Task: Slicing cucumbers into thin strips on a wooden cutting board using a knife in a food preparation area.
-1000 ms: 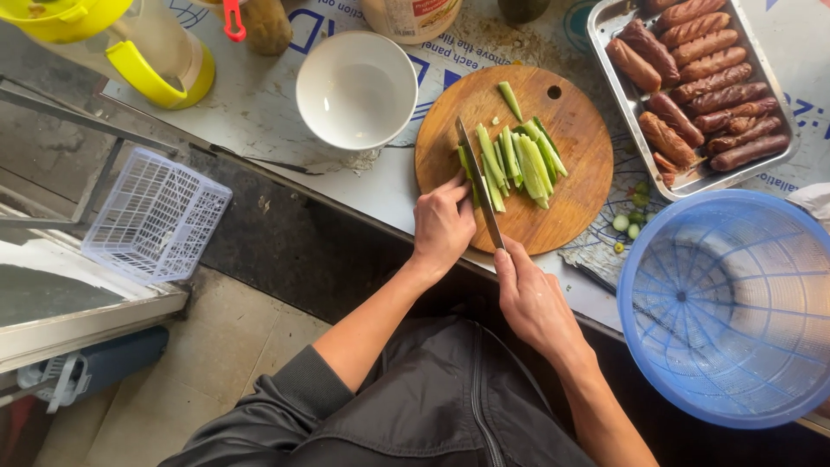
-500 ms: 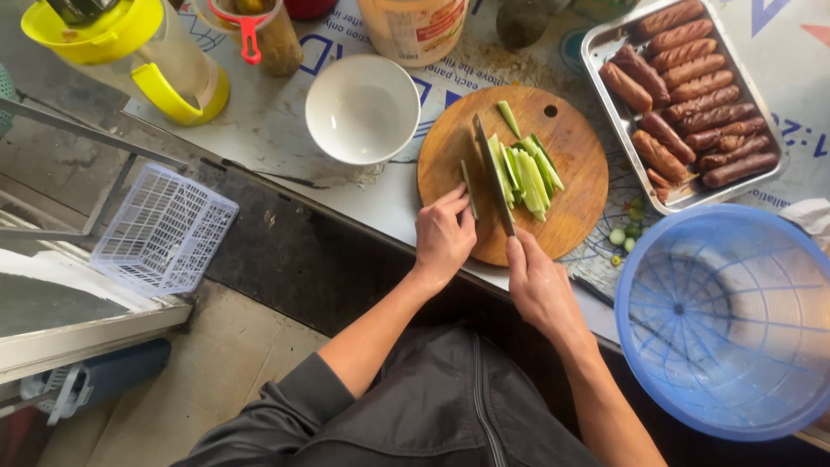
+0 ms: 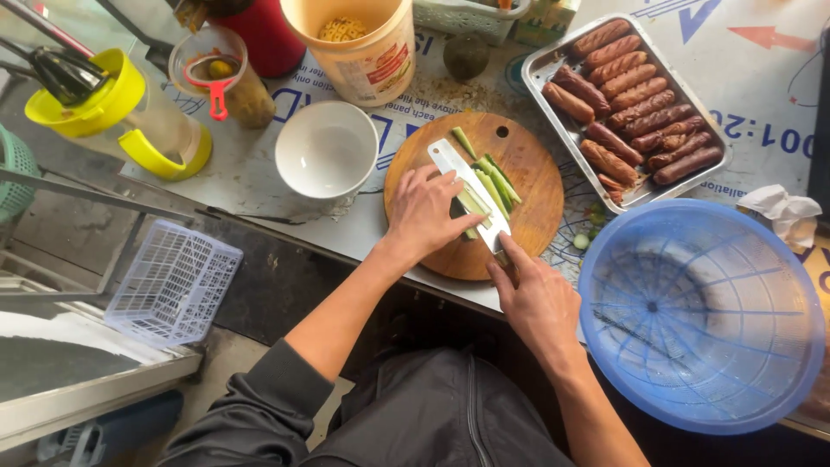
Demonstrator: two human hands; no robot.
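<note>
Your right hand (image 3: 532, 298) gripped the knife (image 3: 471, 186), fingers curled shut around its handle. Your left hand (image 3: 430, 212) pressed spread fingers onto the cucumber strips (image 3: 494, 183) on the cutting board (image 3: 532, 169).

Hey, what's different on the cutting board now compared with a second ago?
The knife has turned from on edge to lying flat over the green vegetable strips, and the left hand now presses on the blade. The right hand still grips the handle. The cutting board, white bowl and sausage tray stayed put.
</note>
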